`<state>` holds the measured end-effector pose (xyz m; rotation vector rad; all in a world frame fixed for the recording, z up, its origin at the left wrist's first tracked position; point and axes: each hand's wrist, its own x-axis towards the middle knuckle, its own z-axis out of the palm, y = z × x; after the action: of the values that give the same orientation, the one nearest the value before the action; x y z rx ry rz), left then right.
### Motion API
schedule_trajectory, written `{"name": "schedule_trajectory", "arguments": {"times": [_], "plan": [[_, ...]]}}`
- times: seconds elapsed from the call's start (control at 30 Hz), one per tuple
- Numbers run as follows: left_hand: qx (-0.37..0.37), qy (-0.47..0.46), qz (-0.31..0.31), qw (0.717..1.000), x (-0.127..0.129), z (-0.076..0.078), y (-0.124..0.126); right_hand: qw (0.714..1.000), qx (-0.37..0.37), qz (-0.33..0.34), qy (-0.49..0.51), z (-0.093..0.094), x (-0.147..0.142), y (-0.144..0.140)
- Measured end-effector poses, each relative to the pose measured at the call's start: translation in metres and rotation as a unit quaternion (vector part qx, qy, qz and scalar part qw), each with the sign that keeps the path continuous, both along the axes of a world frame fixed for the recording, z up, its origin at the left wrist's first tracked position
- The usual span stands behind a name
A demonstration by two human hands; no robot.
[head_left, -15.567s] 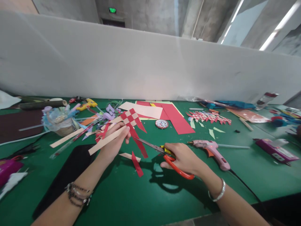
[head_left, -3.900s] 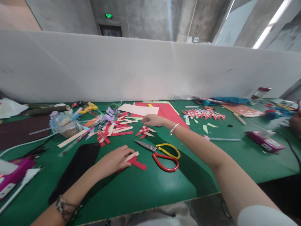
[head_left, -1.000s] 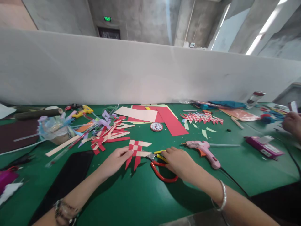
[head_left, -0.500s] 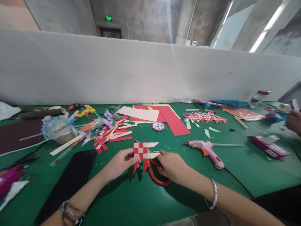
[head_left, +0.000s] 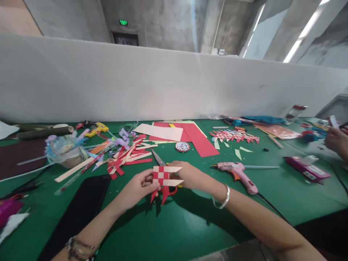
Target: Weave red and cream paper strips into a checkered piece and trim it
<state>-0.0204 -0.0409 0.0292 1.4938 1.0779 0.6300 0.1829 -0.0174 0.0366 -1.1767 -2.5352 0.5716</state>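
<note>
Between thumb and fingers, my left hand [head_left: 141, 186] pinches a woven paper fish [head_left: 162, 177] of red and cream strips in a checker pattern, its pointed ends hanging down and to the right. My right hand [head_left: 183, 175] sits just behind the paper fish, closed on a pair of scissors [head_left: 157, 158] with red handles. The blades stick out beyond the fish toward the upper left. Part of the handle shows below the fish; the fish hides the right fingertips. Beyond my hands lies a heap of red and cream paper strips [head_left: 130, 156].
A pink glue gun [head_left: 236, 174] lies to the right, near a row of woven paper fish [head_left: 235, 136]. Red paper sheets [head_left: 199, 139] and a round tin [head_left: 182, 146] are ahead. A black phone-like slab [head_left: 78, 210] is at left. Another person's hand [head_left: 337, 141] shows at far right.
My right hand has moved forward and left behind the paper fish, and the scissor blades now show beyond it. The left hand keeps its pinch on the fish.
</note>
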Motion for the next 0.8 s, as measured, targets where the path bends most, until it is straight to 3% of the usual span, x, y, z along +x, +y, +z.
{"name": "schedule_trajectory", "arguments": {"times": [0.1, 0.17, 0.23, 0.33, 0.53, 0.8], "plan": [[0.001, -0.001, -0.027, 1.000, -0.002, -0.006, -0.001, 0.989, -0.136, -0.030, 0.055, 0.011, 0.021, -0.002], [0.018, 0.003, -0.039, 0.999, -0.001, -0.008, -0.003, 0.952, -0.266, -0.034, 0.148, 0.014, 0.033, -0.008], [0.033, 0.015, -0.045, 0.998, 0.002, -0.009, -0.006, 0.912, -0.343, -0.020, 0.226, 0.011, 0.040, -0.017], [0.037, 0.030, -0.052, 0.998, 0.009, -0.007, -0.011, 0.900, -0.335, -0.027, 0.279, 0.003, 0.041, -0.030], [0.042, 0.044, -0.080, 0.995, 0.017, -0.003, -0.015, 0.930, -0.244, -0.060, 0.269, -0.003, 0.039, -0.044], [0.098, 0.116, -0.072, 0.986, 0.019, -0.006, -0.012, 0.906, -0.290, -0.086, 0.296, -0.005, 0.035, -0.042]]}}
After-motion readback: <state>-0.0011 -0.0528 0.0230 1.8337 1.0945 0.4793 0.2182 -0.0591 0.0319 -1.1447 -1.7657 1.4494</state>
